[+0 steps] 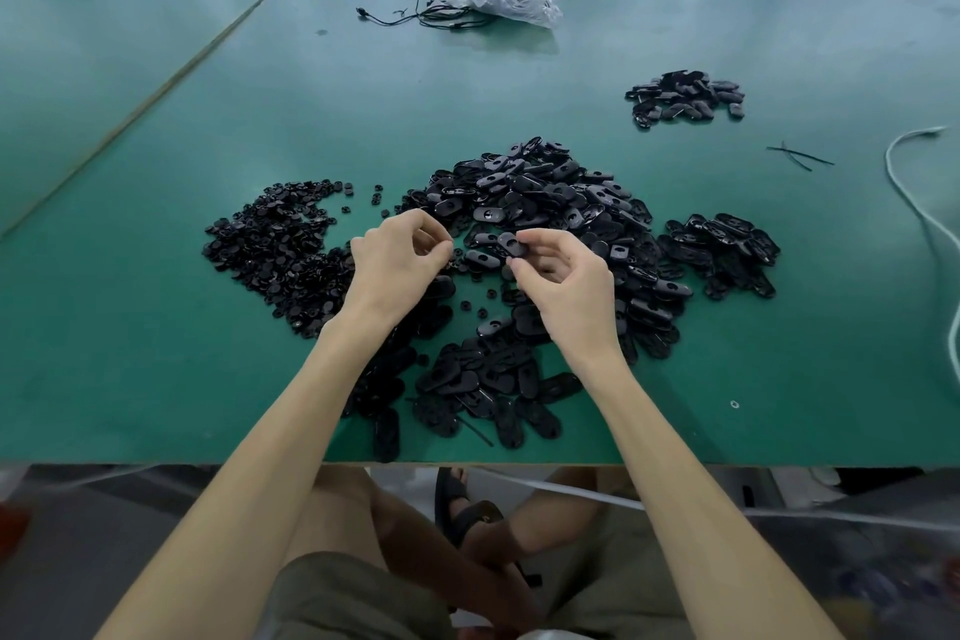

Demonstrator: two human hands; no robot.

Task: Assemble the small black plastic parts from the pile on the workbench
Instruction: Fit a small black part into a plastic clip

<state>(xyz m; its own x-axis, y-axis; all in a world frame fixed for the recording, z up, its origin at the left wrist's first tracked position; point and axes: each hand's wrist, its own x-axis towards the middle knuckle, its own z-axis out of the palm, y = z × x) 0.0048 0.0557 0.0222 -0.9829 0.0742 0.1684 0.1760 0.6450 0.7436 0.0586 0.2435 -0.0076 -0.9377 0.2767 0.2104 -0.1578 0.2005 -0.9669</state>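
- The main pile (545, 203) of flat black oval shells, many showing a hole in the face, sprawls straight ahead of you and trails toward the near edge.
- A heap of small round pieces (270, 250) lies just left of it, a few strays between them.
- A smaller oval heap (722, 250) sits just to its right.
- A far heap (685, 96) lies back right, well apart.
- One oval part (508, 244) is pinched in your right hand (561, 281), above the main pile.

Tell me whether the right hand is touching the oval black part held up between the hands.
Touching. The head view shows the right hand pinching the oval black part between thumb and fingertips, lifted above the pile.
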